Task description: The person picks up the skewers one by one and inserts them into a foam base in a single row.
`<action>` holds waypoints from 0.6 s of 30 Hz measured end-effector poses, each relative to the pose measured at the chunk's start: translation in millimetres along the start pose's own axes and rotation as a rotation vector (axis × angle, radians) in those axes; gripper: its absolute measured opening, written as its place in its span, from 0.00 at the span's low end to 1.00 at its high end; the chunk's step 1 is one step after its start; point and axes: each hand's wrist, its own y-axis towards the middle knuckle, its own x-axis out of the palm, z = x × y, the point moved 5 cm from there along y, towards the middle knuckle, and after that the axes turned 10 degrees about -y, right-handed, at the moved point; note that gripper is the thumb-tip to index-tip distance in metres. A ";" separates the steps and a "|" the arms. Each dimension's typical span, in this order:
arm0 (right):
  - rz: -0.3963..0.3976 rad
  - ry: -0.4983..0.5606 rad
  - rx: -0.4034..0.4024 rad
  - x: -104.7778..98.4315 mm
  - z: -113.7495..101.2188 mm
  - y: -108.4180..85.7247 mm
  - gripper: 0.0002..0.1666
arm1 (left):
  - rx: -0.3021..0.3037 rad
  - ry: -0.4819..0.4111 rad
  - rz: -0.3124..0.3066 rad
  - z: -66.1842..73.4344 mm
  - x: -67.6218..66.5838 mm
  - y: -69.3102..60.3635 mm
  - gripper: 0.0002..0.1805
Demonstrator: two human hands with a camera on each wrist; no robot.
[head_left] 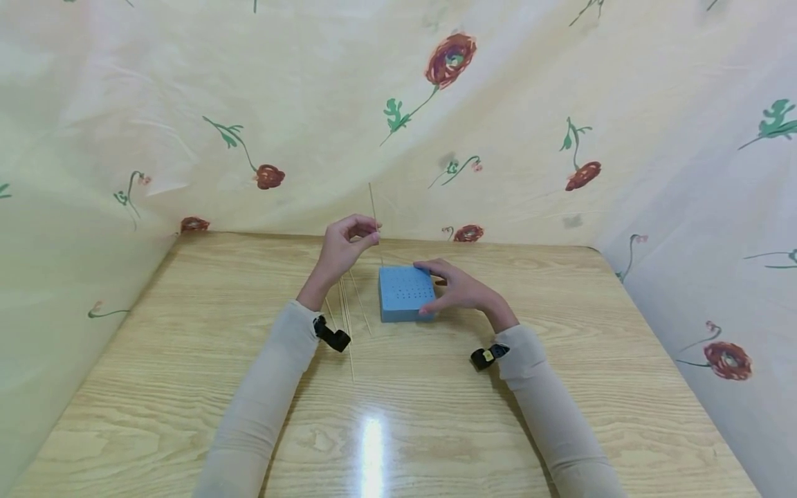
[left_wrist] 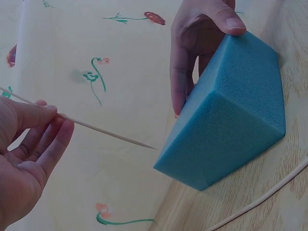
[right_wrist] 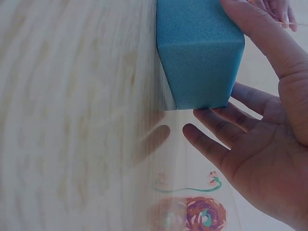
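My left hand (head_left: 341,249) pinches a thin wooden skewer (head_left: 372,198) between thumb and fingertips and holds it nearly upright. The skewer's pointed lower tip (left_wrist: 150,147) is close to the far left corner of a blue foam block (head_left: 407,315); whether they touch I cannot tell. Rows of small holes dot the block's top, and it sits flat on the table. My right hand (head_left: 459,287) grips the block from the right, thumb on the near side and fingers at the far side. In the right wrist view, some of its fingers (right_wrist: 207,144) stand off the foam.
Several loose skewers (head_left: 360,304) lie on the wooden table (head_left: 423,408) under and beside the left forearm, left of the block. A flower-patterned cloth (head_left: 324,111) hangs right behind the table's far edge and along both sides.
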 end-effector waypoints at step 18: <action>0.003 0.000 -0.020 0.4 0.3 0.4 0.58 | -0.003 0.001 0.003 -2.8 0.6 -1.1 0.10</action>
